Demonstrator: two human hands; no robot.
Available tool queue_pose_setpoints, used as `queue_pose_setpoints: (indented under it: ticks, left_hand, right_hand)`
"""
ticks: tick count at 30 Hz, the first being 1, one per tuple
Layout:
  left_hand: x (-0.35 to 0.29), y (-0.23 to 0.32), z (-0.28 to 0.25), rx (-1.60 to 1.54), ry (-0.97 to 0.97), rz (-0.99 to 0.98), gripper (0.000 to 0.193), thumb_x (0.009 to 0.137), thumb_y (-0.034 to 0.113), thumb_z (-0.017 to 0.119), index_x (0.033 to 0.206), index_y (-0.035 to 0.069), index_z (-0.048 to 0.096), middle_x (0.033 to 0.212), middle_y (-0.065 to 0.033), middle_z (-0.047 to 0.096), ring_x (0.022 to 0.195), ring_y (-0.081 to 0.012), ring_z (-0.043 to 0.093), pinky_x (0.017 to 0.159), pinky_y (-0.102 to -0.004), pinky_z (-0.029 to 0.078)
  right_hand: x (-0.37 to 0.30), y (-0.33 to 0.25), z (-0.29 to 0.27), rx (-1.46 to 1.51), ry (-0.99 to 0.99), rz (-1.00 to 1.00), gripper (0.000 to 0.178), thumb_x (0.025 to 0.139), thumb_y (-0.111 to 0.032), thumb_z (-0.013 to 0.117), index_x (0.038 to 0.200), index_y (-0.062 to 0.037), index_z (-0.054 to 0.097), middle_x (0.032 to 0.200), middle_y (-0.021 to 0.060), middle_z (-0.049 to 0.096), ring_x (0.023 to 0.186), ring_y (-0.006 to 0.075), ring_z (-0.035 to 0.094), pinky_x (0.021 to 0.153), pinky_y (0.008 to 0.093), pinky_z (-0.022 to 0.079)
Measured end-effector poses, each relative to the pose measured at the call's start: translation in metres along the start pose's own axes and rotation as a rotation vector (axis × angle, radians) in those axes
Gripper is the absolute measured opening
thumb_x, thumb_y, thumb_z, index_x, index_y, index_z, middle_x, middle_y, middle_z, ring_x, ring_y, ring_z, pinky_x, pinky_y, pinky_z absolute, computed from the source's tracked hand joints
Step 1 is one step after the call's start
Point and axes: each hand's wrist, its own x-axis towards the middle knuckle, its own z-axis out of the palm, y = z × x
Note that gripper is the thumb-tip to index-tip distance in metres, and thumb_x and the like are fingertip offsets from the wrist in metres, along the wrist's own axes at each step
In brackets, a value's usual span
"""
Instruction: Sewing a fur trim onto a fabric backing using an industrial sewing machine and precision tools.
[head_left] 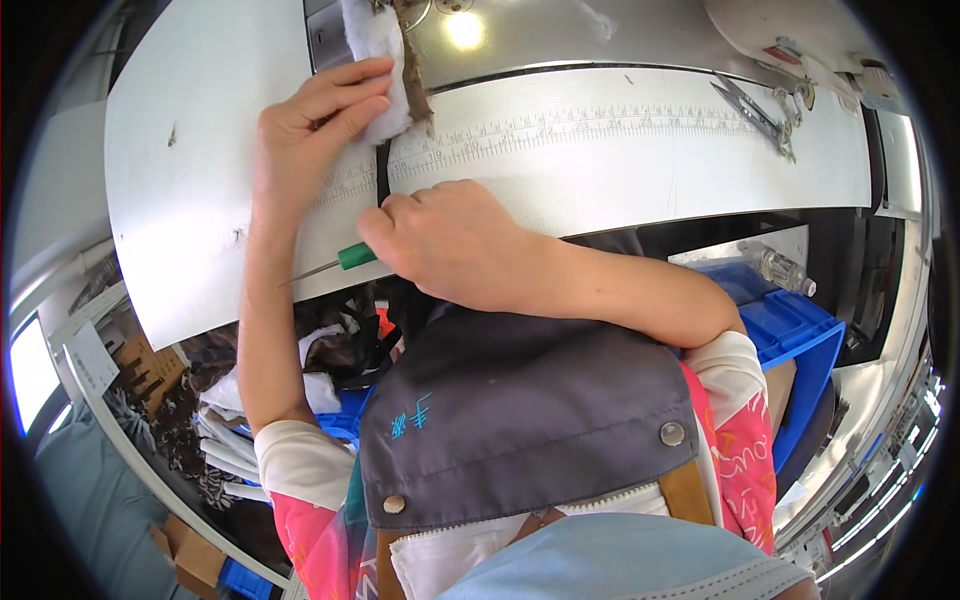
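Right grip clasps green-handled awl — tip pointing left

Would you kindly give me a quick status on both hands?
Left hand pressing white fleece piece onto the table. Right hand closed on green-handled tool. Scissors lie apart, far right.

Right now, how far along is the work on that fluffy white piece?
Done: the fluffy white piece lies on the sewing table. In hand: left hand presses it flat, right hand holds a green-handled tool. Left: the finished share is hidden; snips lie untouched.
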Motion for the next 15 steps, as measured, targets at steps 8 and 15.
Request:
queue_pose_setpoints:
  ticks: [8, 15]
  left_hand:
    - [-0.010, 0.009, 0.022, 0.544, 0.133, 0.385, 0.021, 0.077, 0.005, 0.067, 0.097, 0.006, 0.068, 0.104, -0.0035, 0.063, 0.089, -0.0216, 0.054, 0.072, -0.0282, 0.046]
    - [-0.014, 0.009, 0.021, 0.614, 0.200, 0.380, 0.020, 0.076, 0.007, 0.068, 0.096, 0.009, 0.068, 0.098, 0.0001, 0.062, 0.084, -0.0198, 0.057, 0.088, -0.0388, 0.041]
  right_hand:
    - [-0.023, 0.013, -0.039, 0.292, 0.144, 0.177, 0.023, 0.080, -0.011, 0.056, 0.100, 0.0005, 0.051, 0.083, 0.0171, 0.059, 0.075, 0.0336, 0.060, 0.068, 0.0403, 0.048]
    - [-0.026, 0.059, -0.064, 0.020, 0.283, 0.212, 0.027, 0.081, -0.007, 0.061, 0.107, -0.0006, 0.055, 0.085, 0.0119, 0.053, 0.068, 0.0283, 0.058, 0.056, 0.0361, 0.048]
